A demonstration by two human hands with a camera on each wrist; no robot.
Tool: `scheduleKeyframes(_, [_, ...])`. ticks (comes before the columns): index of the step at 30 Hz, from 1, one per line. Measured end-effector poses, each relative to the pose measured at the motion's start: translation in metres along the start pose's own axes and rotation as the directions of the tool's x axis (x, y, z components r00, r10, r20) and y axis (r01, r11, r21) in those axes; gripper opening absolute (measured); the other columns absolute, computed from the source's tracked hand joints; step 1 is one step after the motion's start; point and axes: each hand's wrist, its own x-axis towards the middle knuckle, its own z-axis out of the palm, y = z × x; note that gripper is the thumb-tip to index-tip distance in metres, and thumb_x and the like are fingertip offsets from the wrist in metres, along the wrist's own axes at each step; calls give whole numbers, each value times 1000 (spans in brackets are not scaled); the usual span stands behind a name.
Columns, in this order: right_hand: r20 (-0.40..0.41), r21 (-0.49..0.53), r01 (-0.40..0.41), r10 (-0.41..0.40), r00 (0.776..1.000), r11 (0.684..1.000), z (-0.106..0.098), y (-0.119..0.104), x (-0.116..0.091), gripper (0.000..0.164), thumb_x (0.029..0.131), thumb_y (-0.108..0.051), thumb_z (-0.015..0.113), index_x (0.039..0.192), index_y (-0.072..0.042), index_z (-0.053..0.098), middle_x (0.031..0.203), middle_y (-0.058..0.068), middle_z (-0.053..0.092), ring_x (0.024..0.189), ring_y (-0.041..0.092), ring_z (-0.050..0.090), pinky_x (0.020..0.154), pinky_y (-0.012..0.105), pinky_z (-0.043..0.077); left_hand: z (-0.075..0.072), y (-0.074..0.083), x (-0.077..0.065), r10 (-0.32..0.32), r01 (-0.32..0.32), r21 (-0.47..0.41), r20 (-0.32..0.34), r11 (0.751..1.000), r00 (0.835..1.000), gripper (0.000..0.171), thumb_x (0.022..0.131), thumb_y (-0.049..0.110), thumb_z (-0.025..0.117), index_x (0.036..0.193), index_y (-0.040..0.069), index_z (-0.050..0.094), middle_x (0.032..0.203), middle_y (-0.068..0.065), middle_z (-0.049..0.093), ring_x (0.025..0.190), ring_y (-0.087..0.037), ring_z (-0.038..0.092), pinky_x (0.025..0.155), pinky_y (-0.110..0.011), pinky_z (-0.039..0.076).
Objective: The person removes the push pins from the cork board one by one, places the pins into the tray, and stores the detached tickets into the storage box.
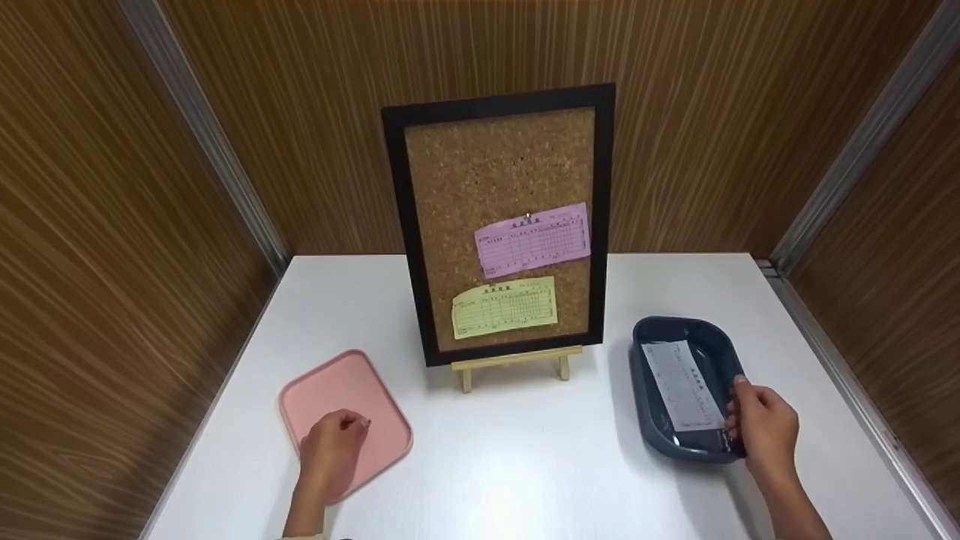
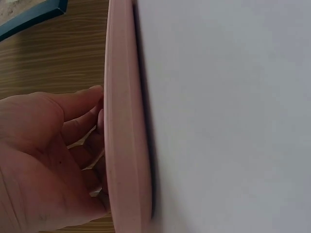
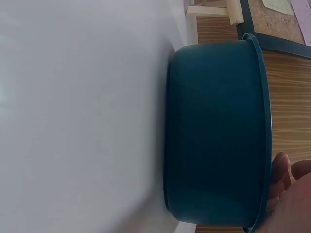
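Observation:
My left hand (image 1: 332, 446) is over the pink tray (image 1: 375, 375), its thumb and index fingertip meeting around a tiny thing whose kind I cannot tell. In the left wrist view the tray's raised side (image 2: 127, 121) hides the fingertips. At the right, my right hand (image 1: 766, 427) reaches over the rim of the dark blue bin (image 1: 646, 405), its bent fingers inside. Those fingertips are right by the lower corner of a white printed slip (image 1: 681, 382) lying in the bin. In the right wrist view, thumb and fingers show a gap beyond the bin's wall (image 3: 218, 131).
A black-framed corkboard (image 1: 495, 165) leans on a small wooden easel (image 1: 517, 358) between tray and bin. On it are a purple slip (image 1: 534, 241), held by a pushpin (image 1: 527, 216), and a yellow-green slip (image 1: 505, 309). Wood-grain panels (image 1: 690, 112) enclose the white table (image 1: 510, 465).

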Motion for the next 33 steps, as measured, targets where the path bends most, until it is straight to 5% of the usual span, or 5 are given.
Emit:
scheduleKeyframes(15, [18,-72,202,-201,979,977,27,-23,-8,41,102,-46,55,103,-6,62,81,1,61,59,11,56,53,23,49,-9,50,7,99,-100,-21,-57,995,993,18,98,24,66,109,12,74,96,-1,71,76,-19,68,68,-32,47])
scheduleKeyframes(26, [74,17,357,-357,931,934,62,-49,-7,30,102,-37,57,102,-8,64,80,2,62,57,13,56,52,23,49,-4,109,20,180,-184,-32,-91,982,979,19,97,32,67,107,18,74,99,2,70,90,-18,61,81,-37,49])
scheduleKeyframes(33, [111,86,396,-404,908,914,85,-64,-4,28,102,-29,59,107,-2,64,78,3,64,56,17,57,51,25,49,0,153,26,283,-283,16,-123,959,951,21,96,36,68,105,18,74,101,3,69,98,-22,61,86,-42,45])
